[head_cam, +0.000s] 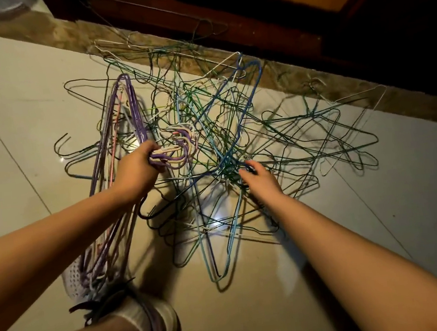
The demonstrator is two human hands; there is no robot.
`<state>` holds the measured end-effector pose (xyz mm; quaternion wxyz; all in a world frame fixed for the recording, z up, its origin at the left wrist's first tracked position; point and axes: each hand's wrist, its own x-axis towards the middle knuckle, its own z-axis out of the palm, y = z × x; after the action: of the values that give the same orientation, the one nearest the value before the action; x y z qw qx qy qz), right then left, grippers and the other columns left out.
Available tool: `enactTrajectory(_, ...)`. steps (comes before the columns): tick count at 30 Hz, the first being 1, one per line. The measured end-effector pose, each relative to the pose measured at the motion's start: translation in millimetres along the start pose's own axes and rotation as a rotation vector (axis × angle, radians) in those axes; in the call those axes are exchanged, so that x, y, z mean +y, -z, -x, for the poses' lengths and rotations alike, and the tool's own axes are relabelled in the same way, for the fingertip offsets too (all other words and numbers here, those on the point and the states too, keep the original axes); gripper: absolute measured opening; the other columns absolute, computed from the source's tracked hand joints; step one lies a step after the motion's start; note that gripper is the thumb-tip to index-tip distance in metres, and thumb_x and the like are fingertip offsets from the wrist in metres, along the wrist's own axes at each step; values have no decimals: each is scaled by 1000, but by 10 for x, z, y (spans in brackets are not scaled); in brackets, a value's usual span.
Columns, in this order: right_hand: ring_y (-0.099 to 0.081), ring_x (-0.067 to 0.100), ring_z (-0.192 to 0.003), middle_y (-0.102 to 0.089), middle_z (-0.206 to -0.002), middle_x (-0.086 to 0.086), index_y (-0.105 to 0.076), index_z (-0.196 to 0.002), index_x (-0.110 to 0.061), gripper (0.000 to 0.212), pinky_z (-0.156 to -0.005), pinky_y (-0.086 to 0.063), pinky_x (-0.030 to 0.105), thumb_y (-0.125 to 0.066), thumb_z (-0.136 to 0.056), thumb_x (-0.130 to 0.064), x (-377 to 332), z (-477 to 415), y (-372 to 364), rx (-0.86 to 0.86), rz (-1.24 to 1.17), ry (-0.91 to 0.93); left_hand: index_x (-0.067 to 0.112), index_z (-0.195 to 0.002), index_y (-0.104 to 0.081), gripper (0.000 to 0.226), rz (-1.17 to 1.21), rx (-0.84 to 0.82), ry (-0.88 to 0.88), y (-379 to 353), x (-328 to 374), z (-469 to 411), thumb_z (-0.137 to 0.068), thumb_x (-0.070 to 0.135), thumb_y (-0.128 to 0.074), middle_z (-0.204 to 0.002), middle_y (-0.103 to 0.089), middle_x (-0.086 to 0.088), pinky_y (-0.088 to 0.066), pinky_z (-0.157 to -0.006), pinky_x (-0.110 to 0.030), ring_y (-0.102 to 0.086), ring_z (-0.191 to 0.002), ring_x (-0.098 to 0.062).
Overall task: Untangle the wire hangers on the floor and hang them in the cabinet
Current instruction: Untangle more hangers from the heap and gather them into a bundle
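Left hand (141,166): clamped round the necks of the bundled purple hangers (167,157), their hooks bunched just beyond its knuckles. Right hand (261,178): fingertips in the knot of the tangled hangers (225,162) — whether closed on a wire cannot be told. Cabinet (222,15): well beyond both hands. Handling: trace one hook free, lift slowly — no yanking.

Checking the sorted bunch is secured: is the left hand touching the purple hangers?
Touching. Head view shows the left hand gripping the purple hangers just below their hooks.
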<state>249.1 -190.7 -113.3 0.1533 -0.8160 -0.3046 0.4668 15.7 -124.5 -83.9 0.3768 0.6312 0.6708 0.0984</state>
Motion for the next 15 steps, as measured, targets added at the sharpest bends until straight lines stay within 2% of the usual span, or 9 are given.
enactTrajectory(2, -53, 27, -114, -52, -134, 3, -49, -131, -34, 44, -98, -44, 38, -54, -88, -45, -78, -14, -73, 51, -5, -15, 15, -117, -54, 31, 14, 11, 7, 3, -9, 0, -88, 5, -57, -85, -54, 3, -32, -44, -14, -44, -59, 1)
enactTrajectory(4, -55, 23, -108, -57, -129, 4, -57, -126, -26, 40, -95, -45, 34, -60, -87, -37, -134, -46, -121, 101, -141, -53, 14, -118, -54, 31, 26, 12, 1, -8, -27, 1, -88, 3, -56, -85, -54, 3, -29, -43, -11, -40, -59, 7)
enactTrajectory(6, -56, 20, -98, -61, -120, 7, -59, -123, -16, 35, -81, -47, 27, -62, -89, -19, -164, -76, -135, 91, -391, -126, 13, -117, -54, 32, 60, 4, 11, -15, -46, 0, -88, 1, -55, -89, -56, 2, -29, -45, -11, -42, -61, 7)
enactTrajectory(7, -56, 20, -99, -62, -119, 8, -59, -122, -13, 33, -80, -46, 27, -61, -89, -13, -177, -85, -129, 76, -503, -164, 13, -118, -54, 32, 69, 3, 17, -13, -51, -3, -88, 0, -55, -90, -57, 1, -29, -44, -9, -42, -61, 7)
enactTrajectory(10, -51, 20, -113, -59, -121, 3, -61, -111, -18, 24, -97, -38, 33, -63, -88, -17, -194, -79, -122, 59, -631, -224, 12, -120, -53, 34, 83, 9, 20, -3, -41, 10, -89, -2, -52, -93, -56, 0, -32, -39, -7, -41, -60, 7)
enactTrajectory(11, -51, 19, -112, -59, -119, 2, -61, -110, -18, 23, -98, -37, 33, -64, -87, -19, -193, -97, -130, 72, -627, -221, 12, -120, -53, 34, 96, 12, 24, -2, -40, 13, -89, -3, -51, -92, -55, 1, -31, -37, -8, -42, -59, 7)
enactTrajectory(12, -53, 19, -107, -60, -114, 2, -61, -107, -17, 21, -93, -42, 29, -65, -87, -19, -212, -79, -134, 84, -621, -206, 13, -120, -53, 34, 107, 17, 29, 4, -37, 16, -89, -2, -51, -90, -55, 2, -29, -37, -9, -42, -58, 6)
enactTrajectory(14, -53, 16, -90, -61, -100, 2, -61, -88, -18, 4, -66, -43, 20, -65, -87, -17, -231, -83, -155, 158, -540, -163, 14, -118, -53, 32, 121, 38, 34, 14, -41, 6, -90, -1, -52, -87, -55, 3, -29, -40, -14, -43, -58, 5)
enactTrajectory(15, -53, 16, -84, -60, -96, 2, -59, -78, -19, 11, -57, -39, 18, -64, -87, -16, -208, -112, -169, 187, -497, -147, 15, -117, -53, 31, 127, 51, 33, 20, -47, -9, -89, 0, -53, -86, -54, 3, -30, -42, -17, -43, -58, 3)
